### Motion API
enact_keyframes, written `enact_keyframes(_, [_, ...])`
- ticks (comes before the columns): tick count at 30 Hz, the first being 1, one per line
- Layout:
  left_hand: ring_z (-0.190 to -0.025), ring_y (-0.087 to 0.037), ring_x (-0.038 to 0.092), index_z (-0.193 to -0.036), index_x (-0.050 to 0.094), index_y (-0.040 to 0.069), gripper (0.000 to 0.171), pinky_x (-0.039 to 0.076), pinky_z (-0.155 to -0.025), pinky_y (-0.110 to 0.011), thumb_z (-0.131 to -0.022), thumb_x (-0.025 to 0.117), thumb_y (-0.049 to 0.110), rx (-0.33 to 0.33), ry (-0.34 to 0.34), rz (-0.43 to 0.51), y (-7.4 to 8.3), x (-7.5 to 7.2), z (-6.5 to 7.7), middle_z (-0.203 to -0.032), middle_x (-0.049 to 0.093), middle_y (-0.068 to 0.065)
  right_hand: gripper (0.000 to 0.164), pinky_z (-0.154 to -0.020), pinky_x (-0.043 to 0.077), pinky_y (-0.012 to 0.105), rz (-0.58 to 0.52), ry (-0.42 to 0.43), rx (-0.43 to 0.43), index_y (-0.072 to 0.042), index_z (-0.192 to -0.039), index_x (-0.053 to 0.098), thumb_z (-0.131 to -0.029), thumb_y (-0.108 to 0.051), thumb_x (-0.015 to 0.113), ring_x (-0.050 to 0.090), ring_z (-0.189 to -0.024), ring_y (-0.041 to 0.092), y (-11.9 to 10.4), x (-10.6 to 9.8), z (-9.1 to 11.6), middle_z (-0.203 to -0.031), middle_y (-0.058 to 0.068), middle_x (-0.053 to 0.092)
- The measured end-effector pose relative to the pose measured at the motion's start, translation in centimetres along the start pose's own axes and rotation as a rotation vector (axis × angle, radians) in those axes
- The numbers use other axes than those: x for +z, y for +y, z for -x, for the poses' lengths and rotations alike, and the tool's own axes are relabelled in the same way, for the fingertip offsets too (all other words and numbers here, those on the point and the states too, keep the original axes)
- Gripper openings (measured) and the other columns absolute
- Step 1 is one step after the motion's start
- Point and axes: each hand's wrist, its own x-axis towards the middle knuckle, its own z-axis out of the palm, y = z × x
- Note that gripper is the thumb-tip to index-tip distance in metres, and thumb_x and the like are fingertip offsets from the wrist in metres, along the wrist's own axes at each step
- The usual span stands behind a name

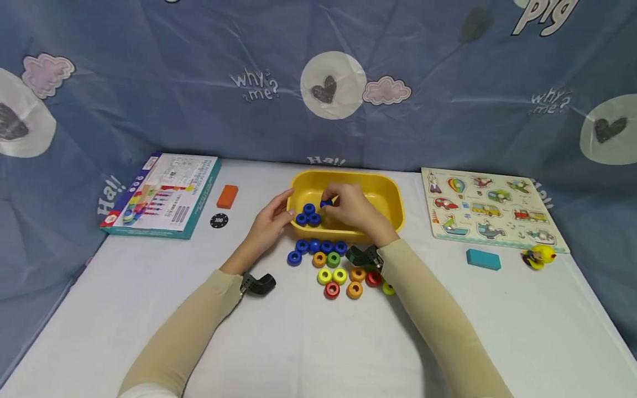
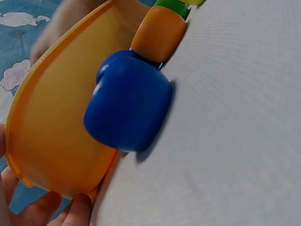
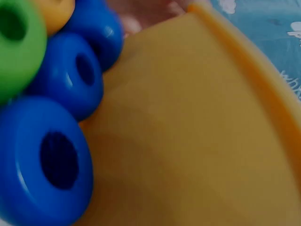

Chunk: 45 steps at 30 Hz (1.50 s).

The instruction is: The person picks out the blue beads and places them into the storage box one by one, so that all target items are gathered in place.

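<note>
My right hand (image 1: pixel 350 205) reaches over a yellow plastic tub (image 1: pixel 393 193) and pinches a blue ring bead (image 1: pixel 326 203) between thumb and fingers. Just left of it, several blue beads (image 1: pixel 308 209) sit together inside the tub. My left hand (image 1: pixel 271 221) holds the tub's left end, and in the left wrist view its fingers (image 2: pixel 77 211) lie against the outer wall. In front of the tub, more blue beads (image 3: pixel 44 160) stand close to its near wall. The held bead is out of sight in the right wrist view.
Orange (image 1: pixel 355 290), green (image 1: pixel 333 259), yellow (image 1: pixel 324 276) and red beads (image 1: pixel 332 290) lie nearer me. A boxed toy (image 1: pixel 161 193), orange block (image 1: pixel 227 197) and black chip (image 1: pixel 219 221) are left. A puzzle board (image 1: pixel 490 210), teal block (image 1: pixel 483 259) and yellow duck figure (image 1: pixel 539 256) are right.
</note>
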Motion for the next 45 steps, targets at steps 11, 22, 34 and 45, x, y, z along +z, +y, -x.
enact_keyframes(11, [-0.137,-0.028,0.046,-0.15,0.039,0.022,0.052,0.044,-0.109,-0.043,-0.1,0.053,0.019,0.046,0.027,-0.005,-2.8,0.0,-1.1,-0.153,0.041,-0.011,0.016,-0.078,0.058,0.03,-0.04,-0.121,0.044,-0.008,-0.099,0.07,-0.084,-0.014,0.074,0.067,-0.084,0.017,1.1,0.6,-0.5,-0.097,0.006,0.071])
enact_keyframes(22, [-0.138,-0.027,0.045,-0.15,0.037,0.024,0.052,0.044,-0.109,-0.041,-0.1,0.052,0.021,0.031,0.013,0.015,-2.8,0.1,-1.1,-0.154,0.04,-0.009,0.027,-0.091,0.057,0.034,-0.058,-0.198,0.085,-0.006,-0.112,0.069,-0.085,-0.006,0.071,0.067,-0.098,0.02,0.8,0.5,-0.3,-0.11,0.009,0.071])
enact_keyframes(34, [-0.139,-0.033,0.042,-0.151,0.034,0.009,0.053,0.042,-0.111,-0.043,-0.1,0.049,0.013,0.008,-0.006,-0.006,0.5,0.3,-0.1,-0.155,0.036,-0.018,0.032,-0.087,0.058,0.034,-0.095,-0.142,0.087,-0.006,-0.119,0.066,-0.087,-0.009,0.069,0.069,-0.094,0.021,1.0,-0.2,0.1,-0.116,0.01,0.069])
enact_keyframes(45, [-0.139,-0.031,0.043,-0.151,0.035,0.01,0.053,0.041,-0.112,-0.042,-0.1,0.05,0.014,-0.014,0.007,-0.012,0.3,0.2,0.1,-0.155,0.036,-0.015,0.025,-0.071,0.058,0.028,-0.127,-0.016,-0.091,-0.006,-0.109,0.069,-0.086,-0.012,0.072,0.066,-0.078,0.015,-1.1,-3.4,5.3,-0.107,0.011,0.072])
